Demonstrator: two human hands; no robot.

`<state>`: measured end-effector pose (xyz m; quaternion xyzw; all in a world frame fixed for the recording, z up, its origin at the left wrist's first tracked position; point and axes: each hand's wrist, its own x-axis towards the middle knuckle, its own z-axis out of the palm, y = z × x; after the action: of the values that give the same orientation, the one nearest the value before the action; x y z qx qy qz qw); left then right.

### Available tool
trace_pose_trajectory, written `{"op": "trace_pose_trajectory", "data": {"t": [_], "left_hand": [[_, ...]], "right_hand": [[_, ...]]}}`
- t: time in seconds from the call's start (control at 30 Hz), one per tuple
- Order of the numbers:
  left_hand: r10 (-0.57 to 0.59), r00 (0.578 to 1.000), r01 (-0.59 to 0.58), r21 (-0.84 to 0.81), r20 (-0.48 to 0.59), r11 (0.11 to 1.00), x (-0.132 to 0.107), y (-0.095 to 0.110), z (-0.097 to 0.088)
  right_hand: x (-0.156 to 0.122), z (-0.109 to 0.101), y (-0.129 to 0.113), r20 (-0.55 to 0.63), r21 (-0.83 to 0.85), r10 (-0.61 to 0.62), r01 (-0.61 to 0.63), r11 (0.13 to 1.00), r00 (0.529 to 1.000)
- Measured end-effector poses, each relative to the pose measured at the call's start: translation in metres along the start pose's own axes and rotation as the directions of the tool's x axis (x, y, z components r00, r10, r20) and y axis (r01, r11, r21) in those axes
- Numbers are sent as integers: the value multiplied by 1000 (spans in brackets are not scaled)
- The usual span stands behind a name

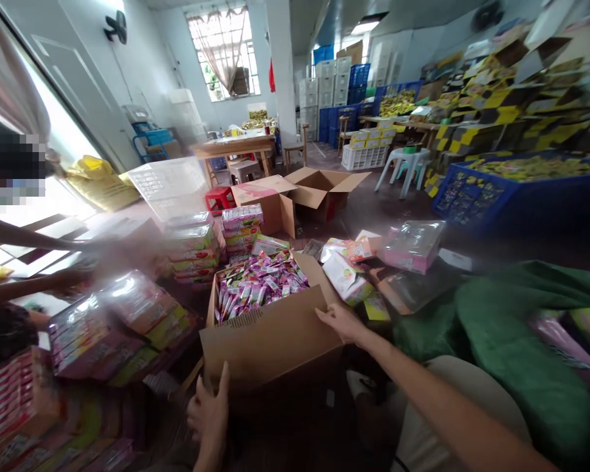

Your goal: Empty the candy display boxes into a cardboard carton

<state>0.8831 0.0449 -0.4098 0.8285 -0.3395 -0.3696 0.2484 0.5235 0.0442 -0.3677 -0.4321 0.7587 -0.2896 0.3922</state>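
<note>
A cardboard box (270, 354) stands in front of me, its near flap raised. Inside lies a heap of small purple and pink packets (263, 283). My left hand (209, 414) is at the near left corner, thumb on the flap's face and fingers curled by its edge. My right hand (343, 321) grips the right end of the flap, fingertips on the cardboard. Right of the box lie a white and green display carton (345, 275) and a film-wrapped pink pack (413, 246).
Wrapped candy cartons (98, 334) are stacked at left, near another person's arm (24, 236). Behind are more stacks (242, 226) and an open empty cardboard box (324, 187). Green cloth (511, 328) lies at right, before a blue crate (472, 196) of yellow packets.
</note>
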Motion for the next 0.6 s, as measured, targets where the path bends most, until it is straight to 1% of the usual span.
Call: {"op": "trace_pose_trajectory", "data": {"t": [0.03,0.07,0.13,0.2,0.27,0.3,0.37,0.43,0.47,0.6], "left_hand": [[6,998,1,115,-62,993,5,4,12],[8,995,13,205,-102,979,12,8,23],[20,987,36,334,-160,942,27,13,40],[28,980,48,368,-199,929,40,12,50],[40,969,61,394,-245,917,49,8,55],[42,963,72,405,-266,911,52,5,56],[31,955,98,413,-295,905,56,2,55],[9,951,121,400,-308,908,57,1,53],[-4,953,129,393,-303,910,57,2,51],[-45,969,147,422,-243,895,53,5,46]], "right_hand": [[14,9,-1,-48,-91,12,-16,996,999],[27,14,1,-86,-135,32,-43,990,996],[48,13,13,-165,-173,81,-109,979,983],[60,4,35,-249,-230,141,-200,952,958],[67,-6,60,-284,-282,194,-275,919,939],[70,-9,71,-273,-304,204,-285,909,940],[80,-11,86,-211,-335,189,-253,908,959],[97,-10,92,-136,-337,161,-199,920,977],[108,-9,93,-112,-329,162,-191,925,980],[154,-12,94,-104,-247,263,-281,927,959]]}}
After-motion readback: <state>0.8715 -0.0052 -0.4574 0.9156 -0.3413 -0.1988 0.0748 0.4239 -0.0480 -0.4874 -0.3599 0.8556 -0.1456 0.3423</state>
